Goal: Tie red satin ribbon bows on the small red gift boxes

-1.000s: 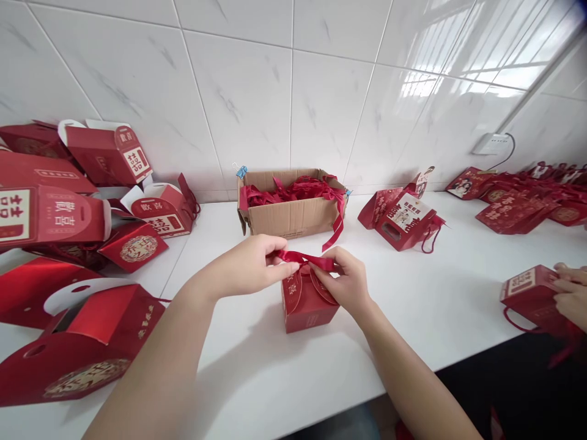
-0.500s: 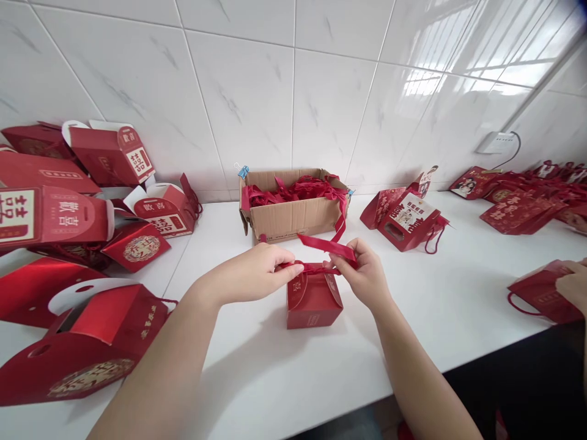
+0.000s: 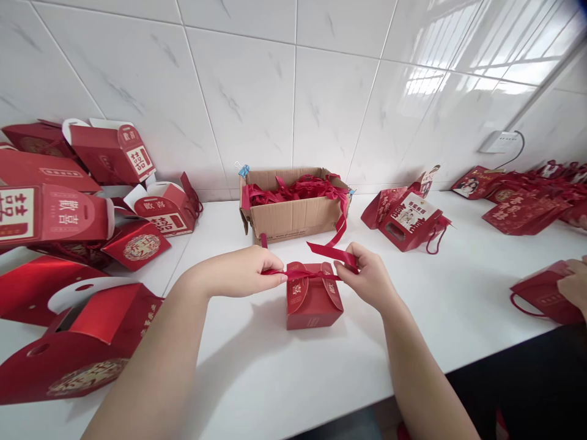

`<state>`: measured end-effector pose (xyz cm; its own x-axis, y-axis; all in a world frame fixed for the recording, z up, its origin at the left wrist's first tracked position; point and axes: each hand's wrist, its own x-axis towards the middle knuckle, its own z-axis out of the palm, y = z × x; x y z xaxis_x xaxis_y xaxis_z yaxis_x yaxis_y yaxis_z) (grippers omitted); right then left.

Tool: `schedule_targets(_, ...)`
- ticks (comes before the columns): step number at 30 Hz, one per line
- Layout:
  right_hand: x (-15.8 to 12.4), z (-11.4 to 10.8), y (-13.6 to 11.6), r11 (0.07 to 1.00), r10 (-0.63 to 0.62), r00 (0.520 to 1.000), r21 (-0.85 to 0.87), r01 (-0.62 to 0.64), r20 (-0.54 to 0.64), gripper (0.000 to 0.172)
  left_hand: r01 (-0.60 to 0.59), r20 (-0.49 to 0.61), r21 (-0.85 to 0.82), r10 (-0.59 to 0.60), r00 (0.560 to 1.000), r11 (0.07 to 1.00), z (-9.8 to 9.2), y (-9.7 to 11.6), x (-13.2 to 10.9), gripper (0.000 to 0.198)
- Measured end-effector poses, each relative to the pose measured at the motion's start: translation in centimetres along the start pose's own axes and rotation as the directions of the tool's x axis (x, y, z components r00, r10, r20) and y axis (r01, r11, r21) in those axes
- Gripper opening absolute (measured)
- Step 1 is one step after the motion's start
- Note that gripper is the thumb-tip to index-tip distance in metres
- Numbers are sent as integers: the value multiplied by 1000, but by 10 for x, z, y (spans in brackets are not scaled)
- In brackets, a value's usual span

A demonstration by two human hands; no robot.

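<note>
A small red gift box (image 3: 314,311) with gold lettering stands on the white table in front of me. Across its top runs a red ribbon (image 3: 306,274), crossed or knotted in the middle. At the box's left, my left hand (image 3: 247,270) pinches one end of the ribbon between thumb and fingers. My right hand (image 3: 362,272) grips the other end at the right, and a loose tail of ribbon sticks out leftward above the box. The ribbon looks stretched between both hands.
Behind the gift box, a cardboard box (image 3: 293,220) is full of red ribbons. Several red gift boxes (image 3: 82,214) are piled at the left; another red box (image 3: 408,223) stands at back right. At the right edge, another person's hand (image 3: 573,284) holds a red box (image 3: 545,293).
My left hand has moved left, away from the box, and the ribbon across the top is drawn longer and tighter. My right hand has shifted slightly right.
</note>
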<state>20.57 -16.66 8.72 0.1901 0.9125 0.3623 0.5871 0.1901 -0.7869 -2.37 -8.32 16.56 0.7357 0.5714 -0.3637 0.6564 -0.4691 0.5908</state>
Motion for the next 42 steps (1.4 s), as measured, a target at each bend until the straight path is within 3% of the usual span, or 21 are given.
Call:
schedule_targets(10, 3, -5, 7, 995, 30, 997, -94, -23, 74, 22, 114, 49, 46, -116, 992, 992, -4, -12, 6, 30)
schedule_targets(21, 4, -8, 10, 991, 53, 992, -130, -38, 113, 22, 164, 94, 30, -166, 982, 986, -10, -23, 8, 38)
schedule_targets(32, 6, -4, 15, 972, 39, 986, -237, 1, 163, 22, 216, 83, 48, -219, 972, 975, -9, -35, 17, 32)
schedule_targets(36, 8, -2, 20, 979, 94, 993, -186, -80, 71, 16, 203, -29, 117, -201, 979, 972, -6, -26, 13, 28)
schedule_targets(39, 9, -6, 21, 989, 125, 983, -65, -134, -132, 40, 108, -214, 157, -73, 974, 982, -2, -13, 10, 28)
schedule_targets(41, 9, -11, 18, 998, 40, 978, -28, -47, -206, 35, 11, -277, 174, 39, 960, 985, 4, -3, 11, 25)
schedule_targets(42, 9, -13, 15, 999, -28, 982, -23, 24, -185, 28, -34, -266, 174, 80, 961, 984, 8, 2, 12, 24)
